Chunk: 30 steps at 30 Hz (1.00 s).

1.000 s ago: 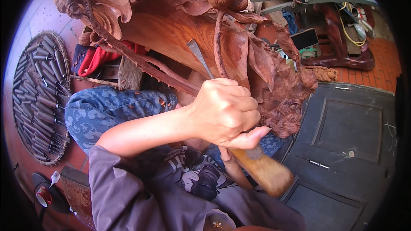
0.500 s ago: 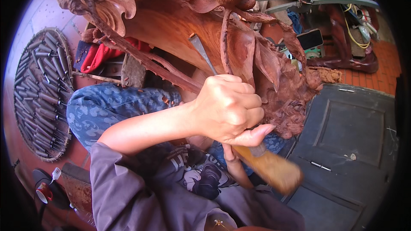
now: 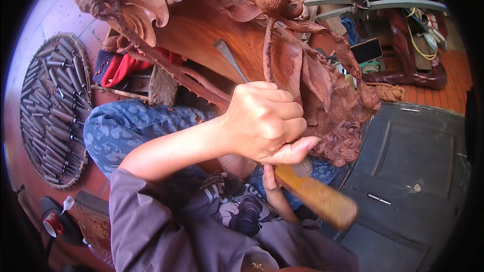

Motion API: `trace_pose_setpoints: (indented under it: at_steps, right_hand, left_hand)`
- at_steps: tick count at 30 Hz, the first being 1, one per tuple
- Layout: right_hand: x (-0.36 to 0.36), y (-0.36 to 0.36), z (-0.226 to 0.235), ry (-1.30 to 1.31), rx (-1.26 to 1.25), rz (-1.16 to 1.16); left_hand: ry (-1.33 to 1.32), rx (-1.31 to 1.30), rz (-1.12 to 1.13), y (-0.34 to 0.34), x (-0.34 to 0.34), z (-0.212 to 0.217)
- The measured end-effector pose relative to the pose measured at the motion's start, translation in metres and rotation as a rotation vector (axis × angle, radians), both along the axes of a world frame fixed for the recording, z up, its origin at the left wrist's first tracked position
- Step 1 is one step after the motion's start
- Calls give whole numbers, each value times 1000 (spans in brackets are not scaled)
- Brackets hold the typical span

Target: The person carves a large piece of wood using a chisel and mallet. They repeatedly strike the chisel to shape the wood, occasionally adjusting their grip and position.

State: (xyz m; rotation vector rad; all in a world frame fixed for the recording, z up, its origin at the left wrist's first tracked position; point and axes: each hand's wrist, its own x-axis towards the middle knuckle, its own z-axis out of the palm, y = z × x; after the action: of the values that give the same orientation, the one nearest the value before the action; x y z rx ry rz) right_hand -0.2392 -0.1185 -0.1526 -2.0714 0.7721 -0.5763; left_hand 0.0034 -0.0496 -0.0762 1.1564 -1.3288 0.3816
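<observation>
Closed in a fist, my left hand (image 3: 267, 121) grips a chisel (image 3: 230, 59) by its handle. The flat metal blade points away and to the left, its end against the smooth hollow of a large reddish-brown wood carving (image 3: 242, 38). Most of the handle is hidden in the fist. Below it, my right hand (image 3: 271, 179) is partly covered, its fingers wrapped round the end of a yellowish wooden mallet (image 3: 317, 196). The mallet's head is blurred and lies close beside the butt of the chisel; whether they touch I cannot tell.
A round woven tray (image 3: 83, 65) full of chisels lies at the left. A red cloth (image 3: 121, 68) and a wood block (image 3: 162, 85) sit under the carving. At the right are a dark panelled board (image 3: 413, 156) and a phone (image 3: 366, 50). A red cup (image 3: 52, 225) stands lower left.
The view has shifted slightly, with the carving a little further right. The chisel blade has moved left across the hollow, and the small chip at its tip no longer shows.
</observation>
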Motion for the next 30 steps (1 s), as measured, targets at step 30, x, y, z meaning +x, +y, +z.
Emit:
trace_pose_setpoints:
  at_steps: [30]
  right_hand:
    - [-35,25,27,112,23,37]
  left_hand:
    - [-16,-25,-233,-2,-31,-13]
